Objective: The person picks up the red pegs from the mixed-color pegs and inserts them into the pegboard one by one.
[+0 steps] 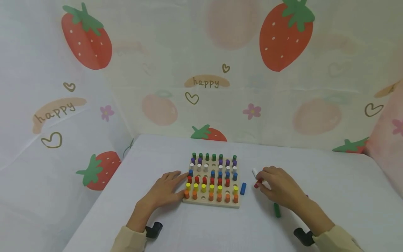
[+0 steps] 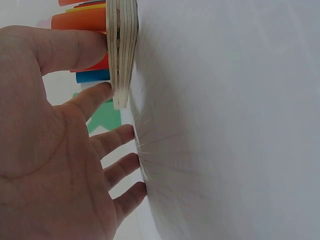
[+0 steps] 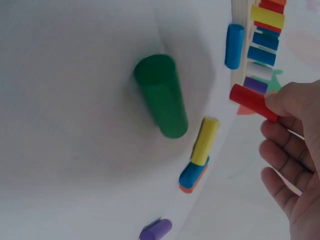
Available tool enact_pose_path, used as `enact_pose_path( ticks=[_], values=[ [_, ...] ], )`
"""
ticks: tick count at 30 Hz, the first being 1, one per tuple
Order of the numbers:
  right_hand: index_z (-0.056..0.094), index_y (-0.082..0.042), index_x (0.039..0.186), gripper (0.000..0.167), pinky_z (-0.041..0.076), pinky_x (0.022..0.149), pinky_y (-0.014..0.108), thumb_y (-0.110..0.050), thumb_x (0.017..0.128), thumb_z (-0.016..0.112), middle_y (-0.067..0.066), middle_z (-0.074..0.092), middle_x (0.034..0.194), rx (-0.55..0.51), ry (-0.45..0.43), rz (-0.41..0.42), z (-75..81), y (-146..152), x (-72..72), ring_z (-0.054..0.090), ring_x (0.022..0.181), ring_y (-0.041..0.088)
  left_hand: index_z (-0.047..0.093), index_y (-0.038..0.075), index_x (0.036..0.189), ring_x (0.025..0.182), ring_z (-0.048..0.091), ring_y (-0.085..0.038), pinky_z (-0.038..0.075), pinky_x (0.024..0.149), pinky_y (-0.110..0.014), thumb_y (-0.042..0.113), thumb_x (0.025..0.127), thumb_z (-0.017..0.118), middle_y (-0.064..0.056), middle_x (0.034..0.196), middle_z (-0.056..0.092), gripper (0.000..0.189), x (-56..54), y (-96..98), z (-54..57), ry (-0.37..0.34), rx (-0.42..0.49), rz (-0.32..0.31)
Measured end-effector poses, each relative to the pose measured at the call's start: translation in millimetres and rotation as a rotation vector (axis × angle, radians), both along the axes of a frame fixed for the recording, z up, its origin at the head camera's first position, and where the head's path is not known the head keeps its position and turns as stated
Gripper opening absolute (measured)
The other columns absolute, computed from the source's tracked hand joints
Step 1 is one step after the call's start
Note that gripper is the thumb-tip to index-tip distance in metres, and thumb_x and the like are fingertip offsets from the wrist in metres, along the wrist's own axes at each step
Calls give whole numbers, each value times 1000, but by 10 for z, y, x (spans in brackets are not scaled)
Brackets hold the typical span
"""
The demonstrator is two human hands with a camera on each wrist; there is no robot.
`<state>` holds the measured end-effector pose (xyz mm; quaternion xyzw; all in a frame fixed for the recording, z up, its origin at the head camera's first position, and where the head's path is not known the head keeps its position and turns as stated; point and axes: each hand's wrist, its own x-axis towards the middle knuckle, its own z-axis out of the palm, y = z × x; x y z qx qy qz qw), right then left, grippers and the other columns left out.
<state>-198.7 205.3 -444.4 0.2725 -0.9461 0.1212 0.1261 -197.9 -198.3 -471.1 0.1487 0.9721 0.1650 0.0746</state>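
Note:
A wooden pegboard (image 1: 211,204) holds rows of upright pegs: green, purple, white, blue, red, yellow and orange, with several bare holes among them. My left hand (image 1: 167,189) lies at the board's left side, thumb and index finger touching its edge (image 2: 121,55); the other fingertips rest on the table. To the right of the board, my right hand (image 1: 280,185) pinches a red peg (image 3: 250,100) between thumb and fingers, held off the table in the right wrist view. A white peg (image 1: 254,172) lies just beyond this hand, and a blue peg (image 1: 243,188) lies beside the board.
A loose green peg (image 1: 277,210) lies below the right hand. In the right wrist view, yellow (image 3: 205,141), blue (image 3: 193,175) and purple (image 3: 156,230) pegs lie on the white table, with an orange one partly hidden. A strawberry-printed cloth (image 1: 207,112) hangs behind.

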Motion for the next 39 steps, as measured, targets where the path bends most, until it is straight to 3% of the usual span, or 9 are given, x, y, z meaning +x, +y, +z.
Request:
enact_pose_path(
  ticks=[20, 39],
  values=[
    [79, -12, 106, 18, 62, 97, 44, -15, 89, 84, -2, 77, 98, -23, -24, 74, 50, -314, -51, 69, 98, 17, 48, 21, 160, 154, 39, -46, 33, 125, -69, 38, 98, 59, -17, 166, 44, 66, -18, -9, -30, -9, 6, 9],
    [79, -15, 99, 13, 60, 85, 35, -16, 88, 86, -4, 75, 96, -43, 30, 151, -26, -562, -99, 66, 91, 12, 47, 22, 161, 153, 40, -45, 35, 125, -67, 37, 97, 60, -16, 166, 45, 66, -23, -12, -51, 0, 3, 1]
  ],
)
